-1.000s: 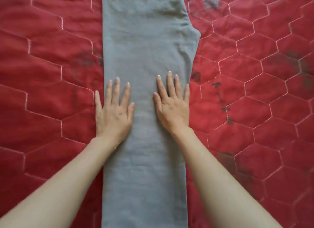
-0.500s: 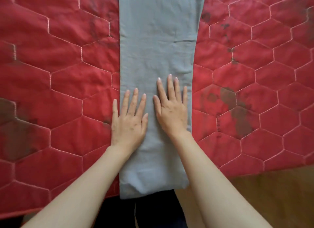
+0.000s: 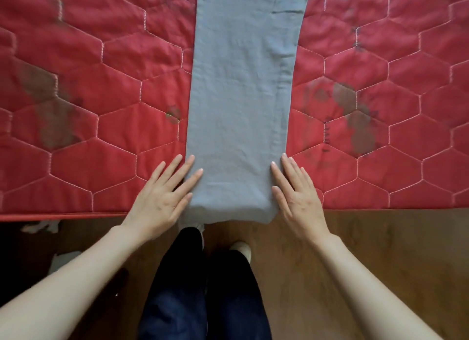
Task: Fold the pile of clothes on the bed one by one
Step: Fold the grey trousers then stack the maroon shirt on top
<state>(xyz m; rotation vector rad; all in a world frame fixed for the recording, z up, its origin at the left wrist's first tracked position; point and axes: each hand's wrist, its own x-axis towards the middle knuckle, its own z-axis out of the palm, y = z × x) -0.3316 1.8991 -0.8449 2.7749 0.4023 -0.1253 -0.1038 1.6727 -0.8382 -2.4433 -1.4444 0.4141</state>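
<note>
Fingers point(image 3: 189, 165) straight, flat at the trousers' point(image 3: 241, 111) hem on the bed point(image 3: 76, 136), both hands; smoothing looks done; next, I grip the hem and fold upward.

We see a bed covered by a red quilt point(image 3: 101, 141) stitched in pale hexagons, with dark smudges on several panels to either side. Its near edge runs straight across, piped in red. Directly on the quilt lies a long grey garment point(image 3: 241, 98), folded into a narrow strip that runs from the far side toward us; its near end hangs just over the bed's edge. Below the edge we see a brown wooden floor point(image 3: 380, 251).
</note>
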